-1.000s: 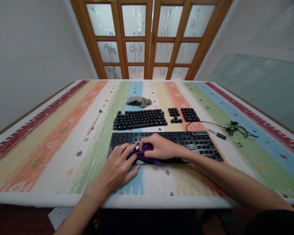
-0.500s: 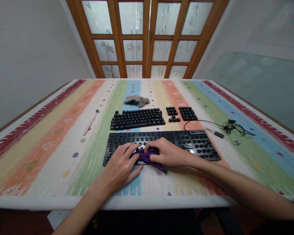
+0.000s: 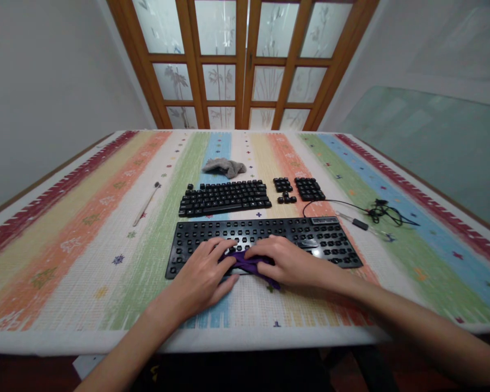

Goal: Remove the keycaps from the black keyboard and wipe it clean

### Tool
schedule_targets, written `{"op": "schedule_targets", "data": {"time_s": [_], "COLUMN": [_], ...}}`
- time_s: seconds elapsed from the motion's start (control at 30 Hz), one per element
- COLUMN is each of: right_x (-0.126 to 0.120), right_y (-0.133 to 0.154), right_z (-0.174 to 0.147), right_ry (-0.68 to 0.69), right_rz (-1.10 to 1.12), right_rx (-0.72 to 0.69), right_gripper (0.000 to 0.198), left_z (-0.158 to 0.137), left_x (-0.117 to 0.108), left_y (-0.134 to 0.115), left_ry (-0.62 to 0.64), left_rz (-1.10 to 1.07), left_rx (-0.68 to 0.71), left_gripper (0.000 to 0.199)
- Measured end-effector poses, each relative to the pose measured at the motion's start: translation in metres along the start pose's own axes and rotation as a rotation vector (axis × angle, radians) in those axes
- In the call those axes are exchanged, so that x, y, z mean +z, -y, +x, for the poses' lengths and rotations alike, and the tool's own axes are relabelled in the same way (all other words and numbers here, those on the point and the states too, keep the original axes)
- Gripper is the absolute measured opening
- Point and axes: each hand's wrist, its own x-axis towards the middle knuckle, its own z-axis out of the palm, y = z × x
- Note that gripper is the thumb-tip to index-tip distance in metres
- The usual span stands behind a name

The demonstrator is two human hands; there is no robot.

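A black keyboard base point(image 3: 335, 245) with its keycaps off lies flat on the table, bare switch posts showing. My left hand point(image 3: 204, 269) rests across its lower left part, fingers spread, with the index fingertip touching a purple cloth point(image 3: 249, 263). Bunched on the lower middle of the base, the cloth has a loose end hanging over the front edge. My right hand point(image 3: 288, 261) presses the cloth down, its fingers curled on it. Behind the base, the removed black keycaps point(image 3: 228, 197) are laid out in keyboard order, with smaller keycap groups point(image 3: 309, 189) to their right.
A crumpled grey cloth point(image 3: 224, 167) lies at the back. To the left is a thin brush point(image 3: 146, 204). On the right lie a coiled black cable point(image 3: 386, 212) and a small tool with a dark handle point(image 3: 360, 224). A striped tablecloth point(image 3: 85, 261) covers the table.
My right hand has shifted slightly right, its fingers lying flatter on the purple cloth, which looks more stretched out. My left hand stays in place. The view has moved a little.
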Motion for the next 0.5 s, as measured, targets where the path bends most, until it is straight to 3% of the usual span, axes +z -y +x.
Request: {"op": "schedule_targets", "data": {"time_s": [0.17,0.5], "right_x": [0.001,-0.004], "right_y": [0.000,-0.004], "right_z": [-0.003,-0.010], "right_ry": [0.003,-0.049], "right_rz": [-0.012,0.038], "right_rx": [-0.029,0.120], "right_gripper": [0.025,0.021], "left_z": [0.005,0.012], "left_x": [-0.002,0.002], "left_y": [-0.001,-0.005], "left_ry": [0.001,0.040], "left_rz": [0.000,-0.038], "left_rx": [0.017,0.044], "left_gripper": [0.017,0.020]}}
